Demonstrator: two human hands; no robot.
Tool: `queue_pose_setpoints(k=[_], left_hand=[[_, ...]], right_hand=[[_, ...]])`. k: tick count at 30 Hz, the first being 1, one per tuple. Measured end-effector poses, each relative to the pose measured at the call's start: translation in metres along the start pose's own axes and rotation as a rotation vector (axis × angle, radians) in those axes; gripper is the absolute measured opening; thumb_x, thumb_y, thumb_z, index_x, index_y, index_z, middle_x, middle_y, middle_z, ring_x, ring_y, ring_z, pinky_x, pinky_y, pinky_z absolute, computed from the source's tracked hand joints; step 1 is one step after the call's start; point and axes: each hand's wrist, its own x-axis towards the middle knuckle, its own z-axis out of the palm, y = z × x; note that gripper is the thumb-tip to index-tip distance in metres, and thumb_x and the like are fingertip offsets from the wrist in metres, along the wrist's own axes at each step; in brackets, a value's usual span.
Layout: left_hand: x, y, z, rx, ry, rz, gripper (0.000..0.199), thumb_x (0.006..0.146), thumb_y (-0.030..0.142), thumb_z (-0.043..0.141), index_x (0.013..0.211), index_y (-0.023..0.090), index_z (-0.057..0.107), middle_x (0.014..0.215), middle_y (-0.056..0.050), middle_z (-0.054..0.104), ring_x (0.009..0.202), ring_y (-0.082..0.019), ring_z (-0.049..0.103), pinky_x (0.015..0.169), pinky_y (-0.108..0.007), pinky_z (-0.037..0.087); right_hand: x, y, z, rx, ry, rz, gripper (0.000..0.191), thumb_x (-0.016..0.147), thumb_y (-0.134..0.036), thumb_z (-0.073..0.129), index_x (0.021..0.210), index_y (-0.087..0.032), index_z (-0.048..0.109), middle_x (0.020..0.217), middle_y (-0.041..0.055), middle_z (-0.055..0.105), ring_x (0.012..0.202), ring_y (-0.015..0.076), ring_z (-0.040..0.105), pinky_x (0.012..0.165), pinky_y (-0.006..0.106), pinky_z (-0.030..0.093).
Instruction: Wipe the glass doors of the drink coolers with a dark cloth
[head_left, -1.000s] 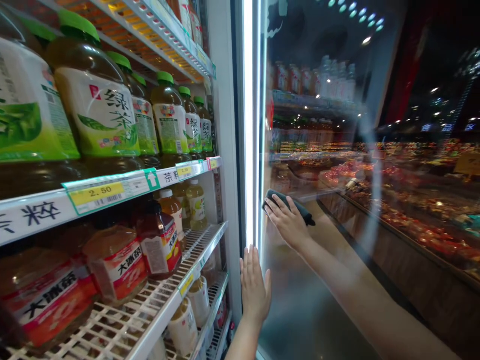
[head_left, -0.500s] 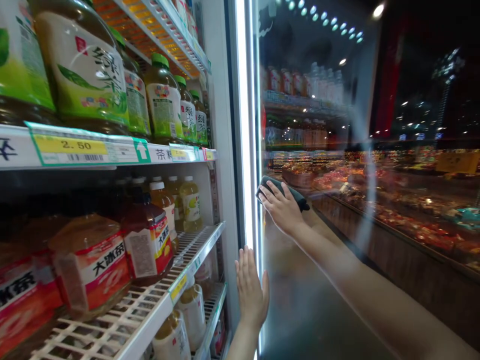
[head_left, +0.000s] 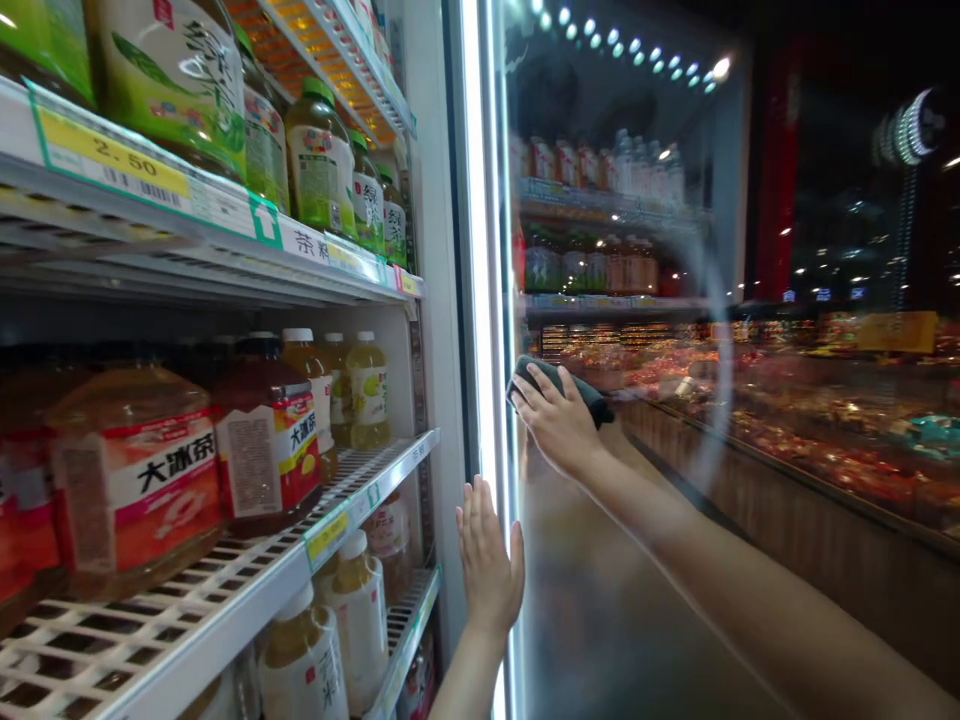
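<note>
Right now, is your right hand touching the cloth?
Touching. The head view shows the right hand laid over the cloth, its spread fingers resting across it.

From here, the yellow price tag (head_left: 112,152) on the upper shelf edge (head_left: 217,230) reads "2.50"; a white arrow (head_left: 265,219) beside it points up. The green-labelled bottle (head_left: 165,80) above reads "绿茶"; the red-labelled bottle (head_left: 142,485) below, "大冰茶".
</note>
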Motion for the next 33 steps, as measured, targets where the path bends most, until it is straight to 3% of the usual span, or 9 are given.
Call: queue_pose_setpoints(k=[3,6,10,15,18,22,26,30,33], left_hand=[[0.003,-0.002,0.015,0.011,0.084,-0.008,0.073,0.102,0.024,0.044,0.164,0.025,0.006,0.165,-0.016,0.034,0.156,-0.028,0.024,0.125,-0.058,0.026],[-0.002,-0.009,0.026,0.027,0.139,-0.016,0.072,0.102,0.024,0.043,0.164,0.025,0.007,0.165,-0.015,0.035,0.156,-0.028,0.023,0.125,-0.058,0.025],[-0.008,-0.016,0.036,0.045,0.165,0.009,0.070,0.102,0.024,0.042,0.164,0.024,0.008,0.165,-0.015,0.035,0.156,-0.028,0.023,0.125,-0.059,0.024],[0.001,-0.007,0.051,0.006,0.199,0.053,0.070,0.102,0.027,0.042,0.164,0.022,0.011,0.166,-0.016,0.033,0.157,-0.029,0.020,0.126,-0.059,0.020],[-0.001,0.002,0.061,-0.024,0.271,0.042,0.068,0.101,0.026,0.042,0.163,0.022,0.014,0.165,-0.016,0.033,0.157,-0.029,0.020,0.127,-0.059,0.018],[-0.026,0.015,0.081,-0.031,0.315,0.073,0.067,0.101,0.026,0.043,0.163,0.022,0.017,0.165,-0.015,0.035,0.157,-0.029,0.021,0.126,-0.058,0.023],[-0.040,0.041,0.104,-0.029,0.245,0.239,0.068,0.101,0.030,0.046,0.163,0.023,0.017,0.165,-0.014,0.035,0.157,-0.028,0.022,0.126,-0.055,0.026],[-0.016,0.076,0.110,-0.086,0.239,0.343,0.065,0.101,0.029,0.044,0.161,0.021,0.020,0.163,-0.014,0.039,0.156,-0.026,0.024,0.127,-0.053,0.023],[0.003,0.099,0.109,-0.157,0.286,0.334,0.062,0.102,0.028,0.042,0.160,0.020,0.023,0.162,-0.014,0.040,0.156,-0.025,0.025,0.127,-0.051,0.024]], right_hand=[[0.009,-0.021,0.032,0.010,-0.061,-0.082,0.042,0.103,-0.023,0.043,0.141,-0.019,0.060,0.158,0.0108,0.047,0.151,0.0336,0.034,0.124,0.069,0.018],[-0.033,-0.034,0.050,0.001,-0.102,-0.239,0.037,0.102,-0.026,0.050,0.135,-0.020,0.065,0.152,0.0075,0.055,0.148,0.0312,0.040,0.124,0.062,0.026],[-0.080,-0.003,0.020,-0.010,-0.050,-0.311,0.033,0.102,-0.024,0.048,0.127,-0.022,0.071,0.143,0.0041,0.064,0.143,0.0287,0.047,0.122,0.060,0.031],[-0.039,0.026,-0.019,-0.059,0.021,0.014,0.042,0.104,-0.020,0.041,0.140,-0.020,0.061,0.158,0.0084,0.046,0.153,0.0368,0.030,0.119,0.075,0.021],[-0.035,0.001,0.001,-0.035,-0.103,-0.035,0.042,0.105,-0.024,0.039,0.141,-0.021,0.060,0.160,0.0069,0.044,0.153,0.0350,0.028,0.120,0.071,0.024],[-0.105,-0.019,0.034,-0.039,-0.111,-0.236,0.041,0.105,-0.025,0.039,0.139,-0.018,0.062,0.155,0.0068,0.051,0.150,0.0346,0.036,0.119,0.068,0.030],[-0.158,0.035,0.007,-0.097,0.110,-0.131,0.041,0.104,-0.024,0.041,0.141,-0.023,0.061,0.155,0.0068,0.051,0.149,0.0330,0.037,0.120,0.069,0.024],[-0.132,0.116,-0.059,-0.186,0.319,0.121,0.048,0.102,-0.018,0.037,0.147,-0.020,0.054,0.160,0.0105,0.044,0.154,0.0374,0.024,0.116,0.078,0.011],[-0.123,0.129,-0.079,-0.211,0.387,0.183,0.050,0.101,-0.017,0.036,0.148,-0.017,0.051,0.161,0.0130,0.043,0.154,0.0403,0.019,0.112,0.082,0.010]])
